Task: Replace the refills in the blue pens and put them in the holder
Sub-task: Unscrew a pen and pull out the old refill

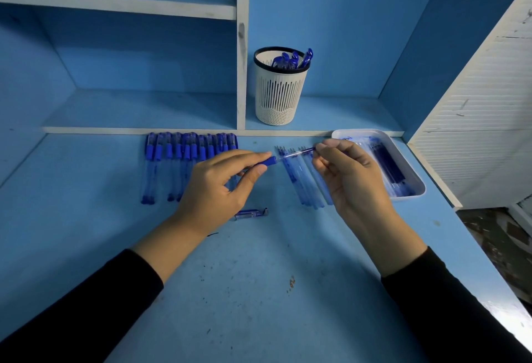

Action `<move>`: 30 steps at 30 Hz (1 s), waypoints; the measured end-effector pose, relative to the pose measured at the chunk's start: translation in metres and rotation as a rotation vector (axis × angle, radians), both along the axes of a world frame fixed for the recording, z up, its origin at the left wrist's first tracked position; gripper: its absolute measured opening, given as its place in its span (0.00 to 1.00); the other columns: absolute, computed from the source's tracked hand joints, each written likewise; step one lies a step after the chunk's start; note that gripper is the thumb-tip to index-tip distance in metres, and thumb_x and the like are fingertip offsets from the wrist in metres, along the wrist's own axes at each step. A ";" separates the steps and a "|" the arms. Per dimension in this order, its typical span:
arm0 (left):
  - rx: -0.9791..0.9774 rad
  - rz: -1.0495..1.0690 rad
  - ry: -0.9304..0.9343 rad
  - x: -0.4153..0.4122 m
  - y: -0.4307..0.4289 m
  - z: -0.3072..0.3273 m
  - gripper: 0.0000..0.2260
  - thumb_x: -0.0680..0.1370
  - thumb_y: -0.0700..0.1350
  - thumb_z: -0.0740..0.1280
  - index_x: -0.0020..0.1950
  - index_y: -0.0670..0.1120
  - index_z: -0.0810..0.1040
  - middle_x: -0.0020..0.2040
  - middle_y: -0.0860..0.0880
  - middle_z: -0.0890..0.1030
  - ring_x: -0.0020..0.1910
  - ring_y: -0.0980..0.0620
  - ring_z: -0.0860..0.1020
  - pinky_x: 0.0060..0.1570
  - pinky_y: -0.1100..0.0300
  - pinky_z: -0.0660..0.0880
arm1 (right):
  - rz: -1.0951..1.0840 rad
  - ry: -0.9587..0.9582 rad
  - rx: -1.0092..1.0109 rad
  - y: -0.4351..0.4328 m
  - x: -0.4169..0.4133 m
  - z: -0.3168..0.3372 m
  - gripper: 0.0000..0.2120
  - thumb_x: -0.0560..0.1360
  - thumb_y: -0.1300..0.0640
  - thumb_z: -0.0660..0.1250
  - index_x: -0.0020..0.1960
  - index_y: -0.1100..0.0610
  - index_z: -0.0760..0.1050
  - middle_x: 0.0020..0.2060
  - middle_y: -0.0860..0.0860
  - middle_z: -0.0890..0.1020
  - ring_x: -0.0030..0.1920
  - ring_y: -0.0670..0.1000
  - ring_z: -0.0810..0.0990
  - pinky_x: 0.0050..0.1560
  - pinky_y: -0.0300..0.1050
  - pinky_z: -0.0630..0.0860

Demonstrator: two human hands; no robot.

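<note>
Over the blue counter the left grip is clenched on the dark blue front end of a pen, thumb and forefinger round it. The right grip pinches a thin refill whose end meets the pen's mouth. I cannot tell whether it is going in or coming out. The refill looks light, narrow and bendy, so I would hold it close to the pen and keep it in line. The rubbery front end offers the firmer hold. A row of capped pens lies far left, a white tray far right, and the holder stands on the shelf beyond.
</note>
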State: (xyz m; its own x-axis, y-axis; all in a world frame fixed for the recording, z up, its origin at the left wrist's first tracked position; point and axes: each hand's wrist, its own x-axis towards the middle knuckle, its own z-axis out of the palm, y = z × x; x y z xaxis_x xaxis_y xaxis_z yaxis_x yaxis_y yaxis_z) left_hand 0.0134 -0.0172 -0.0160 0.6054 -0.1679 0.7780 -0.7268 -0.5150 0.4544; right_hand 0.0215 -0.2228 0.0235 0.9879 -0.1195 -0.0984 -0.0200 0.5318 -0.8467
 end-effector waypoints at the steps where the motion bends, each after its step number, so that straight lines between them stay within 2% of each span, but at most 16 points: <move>1: -0.002 0.001 0.002 0.000 0.000 0.000 0.10 0.77 0.40 0.70 0.57 0.39 0.83 0.50 0.48 0.84 0.45 0.54 0.82 0.48 0.63 0.79 | -0.001 -0.005 -0.008 0.000 0.000 0.000 0.06 0.74 0.71 0.66 0.43 0.62 0.77 0.37 0.54 0.82 0.38 0.48 0.80 0.44 0.36 0.79; 6: 0.001 0.020 -0.008 0.001 0.000 -0.001 0.10 0.77 0.39 0.71 0.57 0.39 0.83 0.49 0.46 0.84 0.45 0.53 0.82 0.48 0.63 0.79 | -0.066 -0.086 -0.097 0.002 -0.004 0.001 0.07 0.73 0.71 0.68 0.42 0.61 0.78 0.35 0.53 0.82 0.36 0.48 0.80 0.43 0.36 0.77; 10: -0.014 0.081 -0.030 0.001 0.001 -0.001 0.09 0.76 0.37 0.72 0.56 0.38 0.83 0.48 0.46 0.84 0.43 0.54 0.80 0.47 0.63 0.79 | -0.145 -0.260 -0.339 0.005 -0.013 0.004 0.05 0.71 0.70 0.72 0.43 0.61 0.80 0.38 0.53 0.84 0.40 0.49 0.82 0.47 0.40 0.78; 15: 0.008 0.085 -0.064 -0.003 -0.001 0.003 0.09 0.76 0.36 0.72 0.56 0.38 0.83 0.49 0.52 0.81 0.44 0.59 0.79 0.48 0.65 0.78 | -0.067 -0.436 -0.530 0.024 -0.028 -0.002 0.07 0.77 0.68 0.66 0.49 0.58 0.79 0.40 0.47 0.84 0.44 0.49 0.83 0.50 0.42 0.78; 19: 0.020 0.098 -0.078 -0.008 0.001 0.005 0.09 0.76 0.35 0.72 0.55 0.37 0.83 0.49 0.51 0.82 0.44 0.61 0.78 0.49 0.68 0.77 | -0.117 -0.483 -0.593 0.031 -0.030 -0.006 0.05 0.76 0.68 0.67 0.51 0.62 0.77 0.41 0.53 0.82 0.44 0.51 0.82 0.50 0.40 0.76; 22: 0.016 0.108 -0.068 -0.012 0.005 0.006 0.09 0.76 0.37 0.72 0.55 0.38 0.83 0.49 0.53 0.81 0.44 0.61 0.78 0.48 0.68 0.77 | -0.172 -0.528 -0.687 0.029 -0.028 -0.008 0.05 0.73 0.67 0.71 0.48 0.60 0.79 0.44 0.54 0.81 0.45 0.50 0.80 0.50 0.42 0.76; 24: 0.012 0.108 -0.057 -0.015 0.007 0.007 0.09 0.76 0.37 0.72 0.55 0.38 0.84 0.50 0.52 0.81 0.44 0.60 0.79 0.49 0.67 0.78 | -0.184 -0.588 -0.776 0.029 -0.027 -0.010 0.05 0.73 0.67 0.70 0.48 0.61 0.81 0.45 0.54 0.80 0.47 0.50 0.80 0.51 0.44 0.76; 27: 0.014 0.105 -0.047 -0.021 0.010 0.009 0.09 0.75 0.36 0.73 0.55 0.38 0.84 0.50 0.52 0.82 0.44 0.58 0.80 0.49 0.65 0.79 | -0.107 -0.599 -0.762 0.029 -0.031 -0.010 0.07 0.76 0.68 0.66 0.52 0.63 0.80 0.46 0.55 0.81 0.49 0.49 0.81 0.52 0.43 0.76; 30: 0.022 0.116 -0.045 -0.029 0.014 0.009 0.09 0.75 0.36 0.73 0.55 0.38 0.84 0.51 0.53 0.82 0.46 0.59 0.80 0.51 0.67 0.78 | 0.011 -0.548 -0.638 0.033 -0.036 -0.008 0.05 0.77 0.68 0.66 0.52 0.62 0.76 0.43 0.52 0.83 0.46 0.51 0.83 0.48 0.40 0.76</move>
